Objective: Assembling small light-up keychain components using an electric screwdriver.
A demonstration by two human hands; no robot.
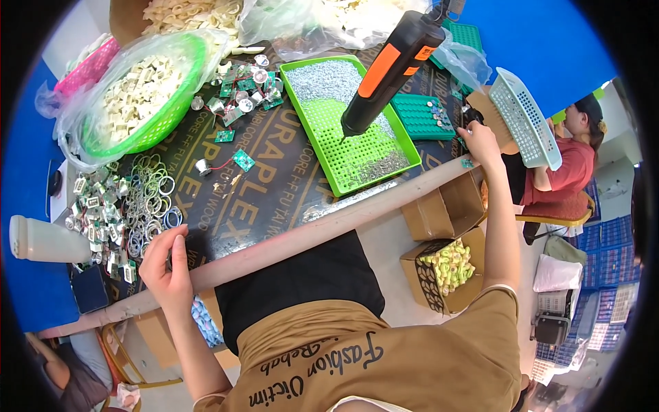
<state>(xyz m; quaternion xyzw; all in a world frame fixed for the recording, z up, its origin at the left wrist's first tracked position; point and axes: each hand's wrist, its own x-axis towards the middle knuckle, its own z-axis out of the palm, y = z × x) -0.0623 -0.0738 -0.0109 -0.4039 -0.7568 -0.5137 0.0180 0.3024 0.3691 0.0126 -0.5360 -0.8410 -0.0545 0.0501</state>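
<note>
Where the table's left end begins, a white bottle (42, 239) lies on its side beside a heap of small white parts (96, 206) and clear rings (149, 199). Just below the rings the left hand (167, 264) rests at the table edge (302, 237), fingers curled loosely with the fingertips touching the board by the rings; it grips nothing that shows. Above, a green basket (154, 123) lined with plastic holds pale plastic pieces. Small green circuit boards (240, 89) with round silver parts lie scattered at mid-table, one board (243, 160) apart from the rest. Further right sits a green tray (350, 127) strewn with tiny screws, and a black and orange electric screwdriver (388, 69) hangs tilted over it, tip near the tray floor. Beyond it is a dark green holder (419, 113). At the right edge the right hand (478, 141) reaches out beside a white basket (525, 117); whether it grips anything cannot be told.
</note>
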